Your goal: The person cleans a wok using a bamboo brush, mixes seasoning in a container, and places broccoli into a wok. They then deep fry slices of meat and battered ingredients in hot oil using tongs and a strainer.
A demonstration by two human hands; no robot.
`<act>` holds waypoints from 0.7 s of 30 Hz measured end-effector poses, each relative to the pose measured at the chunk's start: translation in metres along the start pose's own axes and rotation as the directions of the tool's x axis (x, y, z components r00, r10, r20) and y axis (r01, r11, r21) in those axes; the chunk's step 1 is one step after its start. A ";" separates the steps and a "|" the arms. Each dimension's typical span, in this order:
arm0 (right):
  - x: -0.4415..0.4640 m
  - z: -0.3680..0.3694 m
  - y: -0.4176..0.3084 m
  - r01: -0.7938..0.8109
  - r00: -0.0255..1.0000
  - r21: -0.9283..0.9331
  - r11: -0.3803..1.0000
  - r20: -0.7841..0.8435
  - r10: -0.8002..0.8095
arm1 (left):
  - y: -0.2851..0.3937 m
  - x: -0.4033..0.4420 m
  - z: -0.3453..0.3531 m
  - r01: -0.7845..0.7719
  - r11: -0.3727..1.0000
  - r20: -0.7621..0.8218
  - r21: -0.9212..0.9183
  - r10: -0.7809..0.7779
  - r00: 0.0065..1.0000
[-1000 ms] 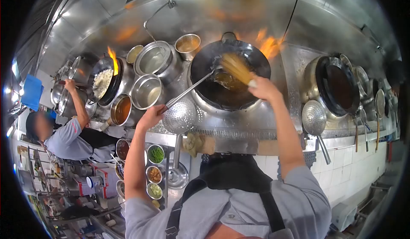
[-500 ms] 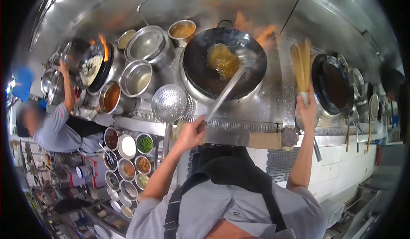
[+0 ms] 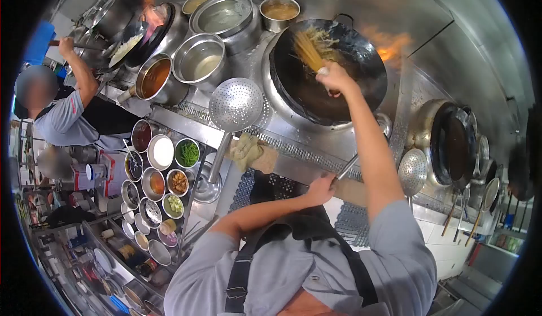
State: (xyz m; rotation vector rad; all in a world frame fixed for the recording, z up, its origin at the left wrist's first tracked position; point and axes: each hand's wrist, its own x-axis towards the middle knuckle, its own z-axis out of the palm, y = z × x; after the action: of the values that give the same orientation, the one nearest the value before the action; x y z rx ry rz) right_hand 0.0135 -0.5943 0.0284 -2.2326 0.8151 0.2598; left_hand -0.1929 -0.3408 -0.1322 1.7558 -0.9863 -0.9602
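My right hand (image 3: 337, 79) grips the pale handle of a bamboo brush (image 3: 307, 51), whose bristles rest inside the black wok (image 3: 361, 62) at its upper left. Frothy liquid shows around the bristle tips. Lower down, near the stove's front edge, my left hand (image 3: 322, 190) is closed on the handle of a metal ladle (image 3: 348, 166). The handle runs up and right behind my right forearm, and the ladle's round bowl (image 3: 384, 124) partly shows just right of the wok.
Flames (image 3: 389, 48) rise behind the wok. A perforated strainer (image 3: 236, 104) and metal pots (image 3: 199, 59) lie to the left, above bowls of ingredients (image 3: 187, 153). Another wok (image 3: 454, 146) sits right. A co-worker (image 3: 62, 104) handles a wok at far left.
The brush has moved from right of the wok into it with my right hand. My left hand has drawn the ladle out of the wok, down and right. The camera view has turned.
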 end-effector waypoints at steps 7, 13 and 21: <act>-0.140 -0.065 0.073 0.148 0.950 -0.234 0.961 0.303 -0.072 | 0.011 0.017 -0.022 -0.218 0.974 0.617 -0.054 0.204 0.760; -0.177 -0.148 0.043 -0.144 0.970 -0.711 0.688 -0.240 -0.045 | -0.072 -0.056 -0.131 -0.030 0.992 0.518 -0.123 0.090 0.850; 0.001 -0.040 0.030 -0.025 0.991 -0.123 0.992 0.126 0.041 | -0.268 -0.209 -0.186 0.424 0.768 -0.013 0.481 -0.477 0.879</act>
State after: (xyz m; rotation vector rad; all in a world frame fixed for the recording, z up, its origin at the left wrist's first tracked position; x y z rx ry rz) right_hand -0.0069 -0.6383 0.0393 -2.2890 0.7857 0.4757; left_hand -0.0470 -0.0140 -0.2816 2.4556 -0.9338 -1.1967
